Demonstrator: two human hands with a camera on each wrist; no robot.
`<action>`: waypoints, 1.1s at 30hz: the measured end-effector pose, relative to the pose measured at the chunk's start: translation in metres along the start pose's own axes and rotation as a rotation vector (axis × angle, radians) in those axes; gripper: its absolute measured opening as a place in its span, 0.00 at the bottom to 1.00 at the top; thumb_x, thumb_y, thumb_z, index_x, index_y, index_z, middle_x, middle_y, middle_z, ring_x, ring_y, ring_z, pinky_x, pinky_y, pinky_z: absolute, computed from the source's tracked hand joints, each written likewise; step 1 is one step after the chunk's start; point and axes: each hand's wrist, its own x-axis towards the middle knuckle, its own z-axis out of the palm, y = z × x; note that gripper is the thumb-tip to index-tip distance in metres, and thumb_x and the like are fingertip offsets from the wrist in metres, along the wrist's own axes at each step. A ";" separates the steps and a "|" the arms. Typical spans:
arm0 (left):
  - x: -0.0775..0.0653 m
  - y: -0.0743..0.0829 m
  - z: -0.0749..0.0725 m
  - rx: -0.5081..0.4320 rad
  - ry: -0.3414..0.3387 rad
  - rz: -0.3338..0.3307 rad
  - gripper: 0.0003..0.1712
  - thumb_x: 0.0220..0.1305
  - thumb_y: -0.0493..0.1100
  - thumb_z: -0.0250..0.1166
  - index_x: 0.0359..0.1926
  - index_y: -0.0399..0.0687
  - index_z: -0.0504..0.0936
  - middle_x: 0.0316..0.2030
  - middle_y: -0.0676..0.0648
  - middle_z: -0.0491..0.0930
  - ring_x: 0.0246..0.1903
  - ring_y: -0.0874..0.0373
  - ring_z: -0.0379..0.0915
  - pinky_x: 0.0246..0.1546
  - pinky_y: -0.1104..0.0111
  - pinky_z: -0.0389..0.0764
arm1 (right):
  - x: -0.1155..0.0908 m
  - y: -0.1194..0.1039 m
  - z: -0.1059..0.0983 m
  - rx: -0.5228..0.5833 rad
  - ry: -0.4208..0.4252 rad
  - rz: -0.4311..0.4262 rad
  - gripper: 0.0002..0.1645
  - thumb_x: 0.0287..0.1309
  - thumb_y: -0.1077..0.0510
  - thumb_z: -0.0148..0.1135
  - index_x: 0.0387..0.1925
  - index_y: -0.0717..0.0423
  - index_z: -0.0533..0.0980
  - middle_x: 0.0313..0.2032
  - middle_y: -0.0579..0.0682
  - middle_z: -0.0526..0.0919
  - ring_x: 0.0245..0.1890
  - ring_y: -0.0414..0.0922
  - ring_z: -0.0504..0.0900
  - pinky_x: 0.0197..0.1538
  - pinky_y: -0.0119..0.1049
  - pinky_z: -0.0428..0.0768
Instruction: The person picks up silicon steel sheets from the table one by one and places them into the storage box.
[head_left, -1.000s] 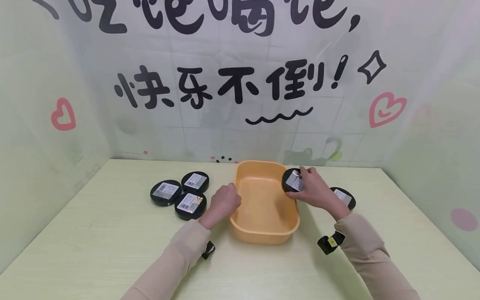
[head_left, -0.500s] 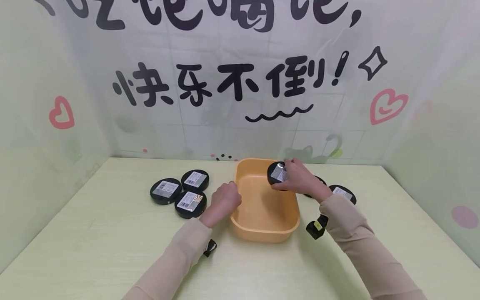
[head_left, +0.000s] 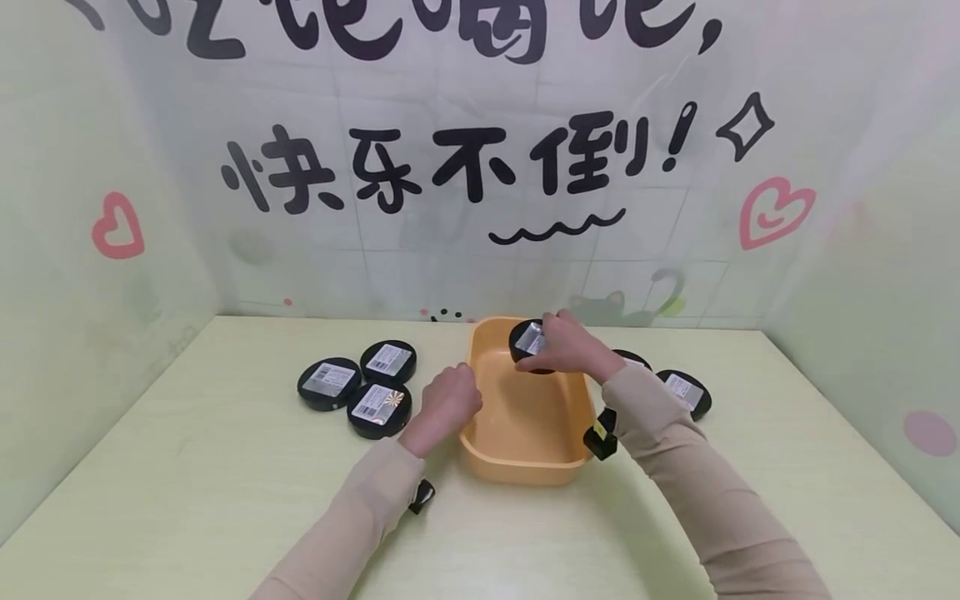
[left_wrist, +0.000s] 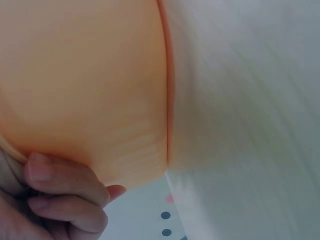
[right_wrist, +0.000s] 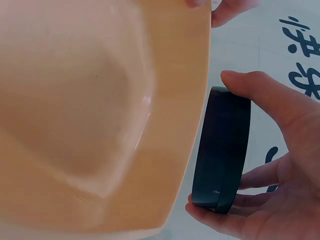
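Note:
A light-orange rectangular plastic basin (head_left: 532, 421) stands on the table. My left hand (head_left: 452, 402) grips its left rim, with curled fingers (left_wrist: 70, 192) at the wall in the left wrist view. My right hand (head_left: 572, 346) holds a flat round black container (head_left: 527, 340) with a silver label, raised over the far part of the basin. In the right wrist view, the thumb and fingers span the black container's edge, just above the basin rim. The basin floor in sight has nothing lying on it.
To the left, a cluster of similar black containers (head_left: 380, 408) lies on the pale table (head_left: 187, 500). Right of the basin is another black container (head_left: 684, 393), with one more (head_left: 632, 359) partly hidden behind the right forearm. A printed cloth wall (head_left: 420, 275) closes off the back.
My right hand has carried the black container leftward, from the basin's right rim to over its far part. The left hand has kept its grip on the left rim.

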 end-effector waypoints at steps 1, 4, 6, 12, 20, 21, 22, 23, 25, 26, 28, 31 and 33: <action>0.000 -0.001 0.000 -0.003 -0.003 -0.002 0.11 0.53 0.35 0.57 0.37 0.32 0.73 0.26 0.42 0.72 0.23 0.53 0.69 0.19 0.66 0.72 | 0.002 0.000 0.001 -0.007 -0.003 -0.005 0.43 0.39 0.41 0.67 0.46 0.72 0.67 0.37 0.59 0.72 0.37 0.50 0.68 0.40 0.39 0.72; 0.000 -0.002 0.000 -0.001 0.000 0.003 0.11 0.53 0.35 0.57 0.38 0.32 0.73 0.26 0.42 0.72 0.23 0.53 0.69 0.19 0.66 0.71 | 0.008 -0.002 0.006 -0.020 -0.015 -0.007 0.41 0.38 0.42 0.67 0.44 0.72 0.68 0.36 0.59 0.73 0.37 0.50 0.69 0.40 0.39 0.71; -0.001 -0.002 0.001 0.003 0.004 0.008 0.11 0.53 0.35 0.57 0.38 0.32 0.73 0.26 0.41 0.72 0.23 0.53 0.69 0.19 0.66 0.71 | 0.011 -0.004 0.008 -0.031 -0.029 -0.007 0.41 0.39 0.41 0.67 0.43 0.71 0.69 0.36 0.59 0.74 0.38 0.50 0.69 0.41 0.40 0.71; -0.002 -0.002 0.001 0.014 0.008 0.006 0.11 0.54 0.36 0.57 0.37 0.32 0.72 0.26 0.41 0.72 0.23 0.53 0.69 0.20 0.65 0.72 | 0.020 -0.008 0.015 -0.057 -0.074 -0.009 0.38 0.40 0.40 0.66 0.41 0.69 0.69 0.35 0.57 0.73 0.39 0.50 0.68 0.41 0.39 0.71; -0.003 -0.001 0.000 0.003 0.016 0.009 0.12 0.53 0.36 0.58 0.38 0.32 0.73 0.26 0.41 0.72 0.23 0.53 0.69 0.20 0.65 0.72 | 0.027 -0.013 0.022 -0.146 -0.137 0.020 0.25 0.40 0.38 0.65 0.16 0.54 0.68 0.17 0.45 0.65 0.23 0.42 0.67 0.25 0.30 0.65; -0.003 -0.001 0.000 -0.001 0.016 0.009 0.12 0.53 0.36 0.58 0.38 0.32 0.73 0.26 0.41 0.72 0.23 0.53 0.69 0.20 0.65 0.72 | 0.027 -0.013 0.023 -0.149 -0.149 0.024 0.24 0.40 0.39 0.65 0.17 0.54 0.69 0.17 0.45 0.66 0.22 0.42 0.67 0.25 0.29 0.64; -0.003 0.000 0.000 -0.005 0.017 0.009 0.12 0.53 0.36 0.58 0.38 0.32 0.73 0.26 0.41 0.72 0.23 0.53 0.69 0.20 0.65 0.71 | 0.028 -0.013 0.025 -0.148 -0.160 0.029 0.24 0.40 0.39 0.65 0.19 0.54 0.70 0.17 0.45 0.66 0.22 0.41 0.67 0.25 0.29 0.64; -0.003 0.000 0.000 -0.008 0.015 0.008 0.12 0.53 0.36 0.58 0.38 0.32 0.73 0.26 0.41 0.72 0.23 0.53 0.69 0.19 0.66 0.71 | 0.028 -0.013 0.026 -0.145 -0.169 0.031 0.24 0.40 0.39 0.65 0.20 0.55 0.71 0.18 0.45 0.67 0.22 0.41 0.67 0.26 0.29 0.64; -0.003 0.000 0.000 -0.011 0.014 0.009 0.12 0.52 0.35 0.58 0.37 0.32 0.73 0.26 0.41 0.72 0.23 0.53 0.68 0.19 0.66 0.71 | 0.029 -0.013 0.029 -0.147 -0.175 0.028 0.24 0.40 0.40 0.66 0.22 0.56 0.72 0.19 0.45 0.68 0.23 0.41 0.67 0.26 0.29 0.65; -0.003 0.000 0.000 -0.011 0.014 0.010 0.11 0.52 0.35 0.58 0.37 0.32 0.73 0.26 0.42 0.72 0.23 0.53 0.68 0.19 0.66 0.71 | 0.030 -0.013 0.031 -0.148 -0.174 0.023 0.25 0.39 0.40 0.66 0.22 0.57 0.72 0.19 0.46 0.68 0.23 0.42 0.67 0.27 0.29 0.65; -0.003 0.000 0.000 -0.012 0.016 0.013 0.11 0.52 0.35 0.58 0.37 0.32 0.73 0.25 0.42 0.72 0.22 0.53 0.68 0.19 0.66 0.71 | 0.031 -0.012 0.033 -0.147 -0.170 0.023 0.25 0.39 0.40 0.66 0.22 0.58 0.72 0.20 0.46 0.68 0.24 0.42 0.67 0.28 0.29 0.66; -0.002 0.000 0.000 -0.015 0.018 0.014 0.11 0.52 0.35 0.58 0.36 0.32 0.73 0.25 0.42 0.72 0.22 0.53 0.68 0.19 0.66 0.71 | 0.033 -0.012 0.036 -0.135 -0.168 0.032 0.25 0.38 0.40 0.67 0.24 0.58 0.72 0.21 0.47 0.69 0.25 0.42 0.67 0.29 0.29 0.67; -0.002 0.000 -0.001 -0.014 0.020 0.015 0.10 0.52 0.35 0.58 0.36 0.32 0.73 0.25 0.42 0.72 0.22 0.53 0.68 0.19 0.66 0.71 | 0.035 -0.011 0.037 -0.137 -0.175 0.041 0.26 0.38 0.40 0.67 0.26 0.59 0.73 0.23 0.47 0.70 0.26 0.42 0.68 0.31 0.29 0.68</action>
